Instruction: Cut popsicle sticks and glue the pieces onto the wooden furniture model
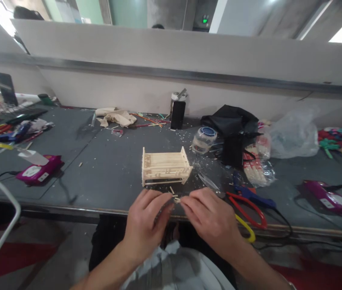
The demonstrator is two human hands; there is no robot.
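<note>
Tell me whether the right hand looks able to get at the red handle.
Probably yes: the red handle lies close beside the right hand, with nothing visible between them, though its fingers seem busy at small wooden sticks.

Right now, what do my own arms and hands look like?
Your left hand and right hand wear no gloves, and no sleeves cover the visible forearms. A thin, pale band shows on the right one at the picture's bottom edge; I can't tell whether it's a bracelet or a cuff.

Dark grey benchtop (104, 169), scattered with pale crumbs (197, 160).
Relative to wooden stick model (166, 163): phone (178, 114) behind, jar (203, 141) right, purple box (50, 165) far left.
</note>
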